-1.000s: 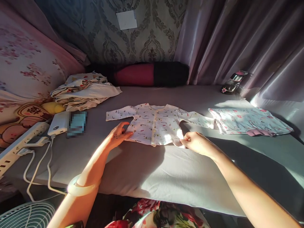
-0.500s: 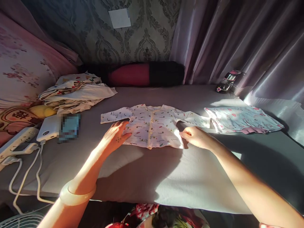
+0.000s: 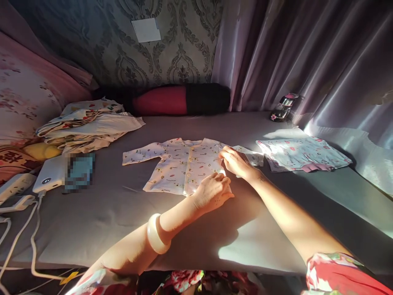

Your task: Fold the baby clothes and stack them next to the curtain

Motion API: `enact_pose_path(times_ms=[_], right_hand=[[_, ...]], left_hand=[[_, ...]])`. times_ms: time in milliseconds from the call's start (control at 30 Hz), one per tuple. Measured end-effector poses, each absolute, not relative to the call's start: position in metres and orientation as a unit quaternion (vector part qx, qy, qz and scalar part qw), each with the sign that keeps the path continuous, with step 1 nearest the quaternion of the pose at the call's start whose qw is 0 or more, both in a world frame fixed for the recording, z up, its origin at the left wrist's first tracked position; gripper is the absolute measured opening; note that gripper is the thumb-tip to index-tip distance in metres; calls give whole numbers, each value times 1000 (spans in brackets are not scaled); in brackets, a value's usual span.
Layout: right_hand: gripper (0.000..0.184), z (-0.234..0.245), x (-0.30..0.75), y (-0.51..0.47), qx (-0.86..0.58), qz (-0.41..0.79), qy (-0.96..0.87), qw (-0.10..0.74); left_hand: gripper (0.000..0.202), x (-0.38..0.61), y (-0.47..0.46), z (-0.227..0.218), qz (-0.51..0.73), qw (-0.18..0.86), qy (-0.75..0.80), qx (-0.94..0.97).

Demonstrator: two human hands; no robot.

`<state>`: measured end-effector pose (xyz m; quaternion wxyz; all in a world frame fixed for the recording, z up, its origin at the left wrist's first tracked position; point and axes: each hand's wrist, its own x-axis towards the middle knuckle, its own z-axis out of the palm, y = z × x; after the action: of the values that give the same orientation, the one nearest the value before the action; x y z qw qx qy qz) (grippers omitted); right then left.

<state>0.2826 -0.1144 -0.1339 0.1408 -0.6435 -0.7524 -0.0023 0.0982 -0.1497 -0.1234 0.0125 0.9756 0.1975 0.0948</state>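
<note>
A small white baby shirt (image 3: 173,166) with a tiny print and a buttoned front lies spread flat on the grey bed sheet, sleeves out to both sides. Crossing over the lower front, my left hand (image 3: 213,191) is closed with curled fingers at the shirt's right side, near the hem. My right hand (image 3: 236,162) pinches the same side higher up, by the armpit, and partly covers the right sleeve. The fingertips of both hands are partly hidden. A folded light-blue garment with red prints (image 3: 303,153) lies just beyond that sleeve's cuff.
Rumpled cloths (image 3: 92,123) are heaped at the back left. A white power bank (image 3: 50,174), a power strip (image 3: 16,188) and cables lie at the left. A red and black bolster (image 3: 181,99) rests along the wall; a dark bottle (image 3: 282,108) stands by the curtain.
My left hand has moved from the shirt's left side across to its lower right side. My right hand has shifted up toward the armpit. The view has turned slightly right.
</note>
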Motion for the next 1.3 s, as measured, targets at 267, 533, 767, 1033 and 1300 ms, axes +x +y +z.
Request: enact_pose_path(times_ms=[267,533,767,1033,1300], right_hand=[[36,-136,289,-114,-641,-32,-755,134],[33,-125,274,-117,-646,-78,-754,91],[43,-131,218,-114,-602,14,-788,129],[55,-154,189,-76,-696,94,-708,68],[61,-143,199,-26,-753,105,-646,72]], left_hand=[[26,99,-150,-143,195,-14,214,957],[30,86,-146,-127,167,69,250,951],[41,56,-114,-152,171,4,449,877],[65,53,-120,-163,128,62,481,865],[65,54,-120,-167,110,53,477,871]])
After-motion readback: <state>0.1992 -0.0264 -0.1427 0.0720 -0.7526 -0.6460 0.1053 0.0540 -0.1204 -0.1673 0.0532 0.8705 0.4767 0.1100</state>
